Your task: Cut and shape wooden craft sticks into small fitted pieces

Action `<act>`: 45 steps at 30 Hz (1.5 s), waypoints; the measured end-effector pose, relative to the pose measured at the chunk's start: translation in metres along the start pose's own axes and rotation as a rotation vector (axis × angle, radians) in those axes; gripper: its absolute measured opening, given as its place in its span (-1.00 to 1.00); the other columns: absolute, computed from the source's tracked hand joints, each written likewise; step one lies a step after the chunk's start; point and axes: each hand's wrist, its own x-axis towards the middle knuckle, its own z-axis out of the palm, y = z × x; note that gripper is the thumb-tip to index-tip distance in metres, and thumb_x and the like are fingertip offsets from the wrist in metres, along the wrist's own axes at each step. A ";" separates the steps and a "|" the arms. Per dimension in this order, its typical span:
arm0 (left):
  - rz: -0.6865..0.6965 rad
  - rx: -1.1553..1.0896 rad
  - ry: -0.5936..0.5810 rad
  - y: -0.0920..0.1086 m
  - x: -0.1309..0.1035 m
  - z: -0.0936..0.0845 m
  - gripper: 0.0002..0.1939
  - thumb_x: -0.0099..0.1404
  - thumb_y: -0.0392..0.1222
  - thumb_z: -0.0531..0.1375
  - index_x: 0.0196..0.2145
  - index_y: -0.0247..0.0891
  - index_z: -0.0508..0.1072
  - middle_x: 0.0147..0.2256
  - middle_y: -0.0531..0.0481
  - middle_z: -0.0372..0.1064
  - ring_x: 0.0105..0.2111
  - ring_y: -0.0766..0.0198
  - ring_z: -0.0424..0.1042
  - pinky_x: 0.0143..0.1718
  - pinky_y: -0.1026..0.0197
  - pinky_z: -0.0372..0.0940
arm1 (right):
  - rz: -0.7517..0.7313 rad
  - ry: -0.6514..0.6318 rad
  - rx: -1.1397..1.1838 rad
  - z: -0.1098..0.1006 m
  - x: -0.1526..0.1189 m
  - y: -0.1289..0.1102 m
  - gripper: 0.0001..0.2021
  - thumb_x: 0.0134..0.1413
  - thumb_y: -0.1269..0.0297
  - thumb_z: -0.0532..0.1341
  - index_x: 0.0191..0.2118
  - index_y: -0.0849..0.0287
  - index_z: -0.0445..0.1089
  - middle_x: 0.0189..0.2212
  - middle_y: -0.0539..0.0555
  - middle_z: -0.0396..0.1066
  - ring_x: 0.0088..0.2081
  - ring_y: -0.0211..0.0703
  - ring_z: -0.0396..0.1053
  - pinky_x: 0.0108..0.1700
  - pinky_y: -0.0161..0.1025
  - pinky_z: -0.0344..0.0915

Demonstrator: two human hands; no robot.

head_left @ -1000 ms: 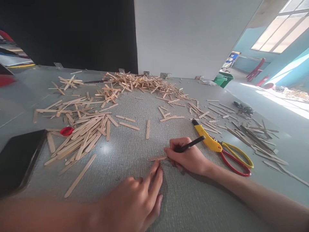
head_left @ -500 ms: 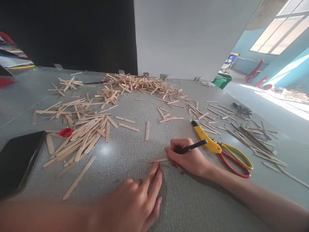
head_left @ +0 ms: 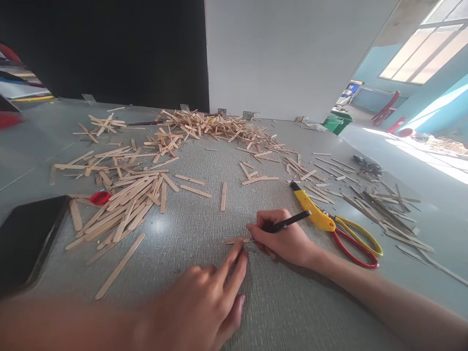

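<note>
My right hand (head_left: 285, 241) is closed round a black pen (head_left: 292, 221), held in a writing grip. The pen's tip is hidden behind the fingers. Between my hands a short wooden craft stick (head_left: 231, 241) lies flat on the grey textured table (head_left: 204, 229). My left hand (head_left: 204, 297) presses it down with an outstretched index fingertip, the other fingers extended below. My right fingers cover the stick's right end. Farther up, a single craft stick (head_left: 223, 197) with a small dark mark stands lengthwise to me.
Loose craft sticks (head_left: 127, 204) spread on the left, with a larger heap (head_left: 212, 124) at the back. A phone (head_left: 29, 239) and a red ring (head_left: 100, 197) lie left. On the right are a yellow cutter (head_left: 314, 209), red-and-yellow-handled pliers (head_left: 356, 243) and thin wooden scraps (head_left: 391, 214).
My left index fingertip has shifted slightly right along the stick. My right hand and the pen have moved a little to the left.
</note>
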 end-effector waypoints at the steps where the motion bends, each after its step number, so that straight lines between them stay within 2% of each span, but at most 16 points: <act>1: 0.002 -0.005 -0.011 0.000 0.000 0.000 -0.42 0.46 -0.23 0.07 0.31 -0.67 0.38 0.28 -0.61 0.30 -0.28 -0.11 0.73 -0.47 -0.02 0.64 | 0.000 0.001 -0.001 0.000 0.000 0.000 -0.62 0.27 0.21 0.31 -0.56 0.09 0.24 -0.71 -0.10 0.33 -0.75 -0.37 0.23 -0.72 -0.44 0.06; 6: -0.005 -0.009 -0.046 -0.002 -0.001 0.000 -0.41 0.47 -0.22 0.07 0.34 -0.65 0.35 0.29 -0.62 0.27 -0.33 -0.11 0.73 -0.45 -0.04 0.64 | -0.002 0.005 -0.005 -0.001 0.000 -0.002 -0.61 0.26 0.20 0.32 -0.55 0.09 0.23 -0.71 -0.11 0.31 -0.74 -0.37 0.21 -0.70 -0.42 0.05; 11: -0.012 -0.013 -0.013 -0.002 -0.002 0.000 -0.41 0.47 -0.21 0.07 0.33 -0.62 0.37 0.32 -0.62 0.23 -0.40 -0.04 0.72 -0.48 -0.01 0.63 | -0.008 0.003 -0.003 0.000 -0.001 -0.001 -0.61 0.26 0.17 0.32 -0.54 0.09 0.23 -0.71 -0.11 0.30 -0.74 -0.38 0.21 -0.71 -0.43 0.03; 16: -0.004 0.007 -0.011 -0.002 -0.001 -0.001 -0.42 0.46 -0.21 0.07 0.31 -0.61 0.40 0.29 -0.60 0.29 -0.32 -0.07 0.73 -0.44 0.00 0.64 | -0.016 -0.005 0.002 0.000 -0.001 -0.002 -0.60 0.27 0.19 0.30 -0.56 0.09 0.20 -0.72 -0.11 0.29 -0.76 -0.39 0.19 -0.72 -0.43 0.02; 22: -0.011 -0.022 -0.059 -0.003 0.002 -0.003 -0.42 0.47 -0.22 0.06 0.34 -0.61 0.36 0.31 -0.62 0.25 -0.27 -0.07 0.73 -0.40 -0.01 0.65 | -0.013 -0.015 -0.001 0.000 0.000 -0.004 -0.61 0.26 0.20 0.31 -0.56 0.09 0.21 -0.72 -0.11 0.28 -0.76 -0.37 0.21 -0.73 -0.44 0.04; 29: -0.019 -0.028 -0.063 -0.003 0.001 -0.001 -0.41 0.47 -0.22 0.05 0.35 -0.62 0.34 0.31 -0.63 0.26 -0.34 -0.04 0.72 -0.43 -0.02 0.64 | -0.018 -0.016 -0.013 -0.001 -0.001 -0.003 -0.62 0.22 0.23 0.32 -0.56 0.09 0.21 -0.73 -0.11 0.29 -0.76 -0.36 0.22 -0.73 -0.44 0.06; 34: -0.018 -0.040 -0.051 -0.004 0.000 -0.001 -0.41 0.50 -0.21 0.02 0.37 -0.61 0.32 0.32 -0.63 0.25 -0.28 -0.05 0.73 -0.39 -0.02 0.65 | -0.042 -0.011 -0.029 -0.001 0.000 -0.003 -0.62 0.25 0.25 0.28 -0.57 0.09 0.21 -0.72 -0.09 0.31 -0.75 -0.36 0.23 -0.72 -0.43 0.08; 45: -0.009 -0.036 -0.103 -0.004 0.002 -0.002 -0.39 0.50 -0.20 0.02 0.38 -0.63 0.30 0.33 -0.64 0.21 -0.33 -0.07 0.73 -0.39 -0.04 0.65 | -0.039 -0.017 -0.030 -0.002 -0.001 -0.004 -0.64 0.23 0.28 0.27 -0.57 0.07 0.20 -0.74 -0.12 0.28 -0.77 -0.34 0.22 -0.74 -0.40 0.07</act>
